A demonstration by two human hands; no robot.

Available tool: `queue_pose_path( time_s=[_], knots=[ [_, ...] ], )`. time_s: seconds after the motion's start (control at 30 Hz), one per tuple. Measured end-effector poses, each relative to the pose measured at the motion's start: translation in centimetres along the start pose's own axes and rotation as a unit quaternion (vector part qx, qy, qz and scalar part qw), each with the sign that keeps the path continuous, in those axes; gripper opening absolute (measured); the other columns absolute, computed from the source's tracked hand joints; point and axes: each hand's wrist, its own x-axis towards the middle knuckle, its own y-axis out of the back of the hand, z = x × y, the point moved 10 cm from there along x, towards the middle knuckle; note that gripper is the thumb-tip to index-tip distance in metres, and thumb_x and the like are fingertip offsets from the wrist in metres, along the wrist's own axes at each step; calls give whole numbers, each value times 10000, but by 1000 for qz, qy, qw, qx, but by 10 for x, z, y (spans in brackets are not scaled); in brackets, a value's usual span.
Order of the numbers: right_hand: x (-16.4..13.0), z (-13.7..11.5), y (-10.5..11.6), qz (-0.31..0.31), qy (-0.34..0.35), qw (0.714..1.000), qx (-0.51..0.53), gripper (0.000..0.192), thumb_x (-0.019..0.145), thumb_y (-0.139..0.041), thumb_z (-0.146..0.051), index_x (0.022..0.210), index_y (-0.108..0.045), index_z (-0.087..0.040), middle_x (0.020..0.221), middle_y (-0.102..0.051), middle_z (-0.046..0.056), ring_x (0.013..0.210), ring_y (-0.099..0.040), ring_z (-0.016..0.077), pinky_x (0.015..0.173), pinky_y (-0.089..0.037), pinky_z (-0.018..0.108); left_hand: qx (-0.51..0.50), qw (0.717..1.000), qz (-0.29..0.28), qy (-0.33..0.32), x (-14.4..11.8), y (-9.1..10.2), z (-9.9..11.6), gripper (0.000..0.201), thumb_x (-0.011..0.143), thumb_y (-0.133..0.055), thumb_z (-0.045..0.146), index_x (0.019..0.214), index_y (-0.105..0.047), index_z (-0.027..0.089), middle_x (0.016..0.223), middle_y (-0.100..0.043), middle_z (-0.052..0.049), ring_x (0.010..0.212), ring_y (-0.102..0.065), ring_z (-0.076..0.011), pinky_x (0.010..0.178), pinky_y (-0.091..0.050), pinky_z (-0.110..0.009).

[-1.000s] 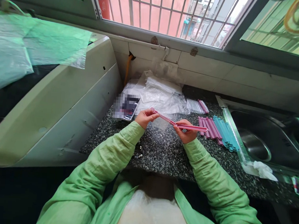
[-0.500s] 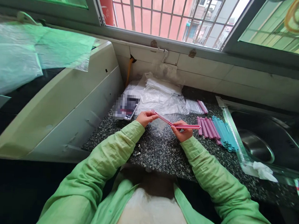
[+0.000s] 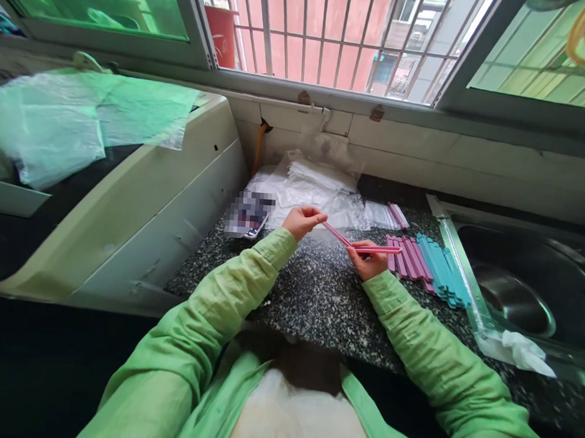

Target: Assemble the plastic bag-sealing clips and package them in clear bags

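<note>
A thin pink bag-sealing clip [image 3: 337,233] is held between my two hands above the speckled counter [image 3: 312,294]. Its two long arms spread in a shallow V. My left hand [image 3: 302,222] pinches the tip of the arm slanting up to the left. My right hand [image 3: 368,262] grips the clip near the bend, with the other arm lying across its fingers and pointing right. Just right of that hand lie a row of mauve clips [image 3: 410,259] and a row of teal clips [image 3: 442,271].
Clear plastic bags [image 3: 319,187] are heaped by the wall, beside a partly blurred phone [image 3: 253,215]. A small packet [image 3: 380,215] has pinkish strips at its edge. A metal sink [image 3: 512,298] is at right, a crumpled tissue [image 3: 526,352] on its edge. A bulky beige appliance [image 3: 174,191] stands left.
My left hand has moved right and slightly up, nearer my right hand, and less of the slanting arm shows between them. The whole view has shifted slightly.
</note>
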Motion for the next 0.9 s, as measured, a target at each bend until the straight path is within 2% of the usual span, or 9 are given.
queue_pose_path(
  time_s=[0.1,0.23,0.43,0.57,0.73,0.9],
  knots=[
    [-3,0,4,-6,-1,1000,-4,205,739,-583,-385,688,-615,-189,604,-615,8,430,-483,82,411,-416,221,-23,999,21,-23,15,-8,17,294,518,-738,359,529,-545,138,394,-398,74,373,-296,-22,390,-207,-197],
    [-6,-17,2,-35,47,998,-7,149,743,-591,-328,693,-612,-189,620,-625,13,450,-502,86,427,-431,226,-46,996,57,-50,41,-13,37,297,551,-724,374,548,-537,142,393,-369,77,373,-296,-27,392,-218,-197],
    [-5,-31,-3,-52,90,995,-3,114,747,-580,-290,696,-610,-193,621,-631,27,518,-562,119,489,-472,253,-36,984,157,-70,87,-7,46,246,603,-693,354,661,-627,124,390,-385,74,386,-301,-33,424,-258,-195],
    [-5,-37,-4,-49,114,992,10,103,753,-571,-272,698,-601,-191,633,-636,37,577,-593,140,533,-493,267,-8,976,205,-66,119,4,37,228,616,-666,351,635,-631,126,445,-506,31,432,-400,-57,465,-316,-198],
    [-5,-35,-10,-63,103,993,-8,113,763,-559,-286,698,-592,-200,639,-635,30,596,-593,139,563,-496,271,37,957,287,-29,152,34,15,133,649,-618,247,602,-602,123,494,-557,0,519,-496,-92,521,-375,-197],
    [-6,-31,-14,-81,89,993,-13,116,767,-553,-297,705,-592,-207,653,-640,32,612,-594,143,581,-491,278,114,945,307,14,174,51,-7,65,653,-562,160,625,-605,120,546,-593,-37,596,-552,-131,578,-410,-218]
  ],
)
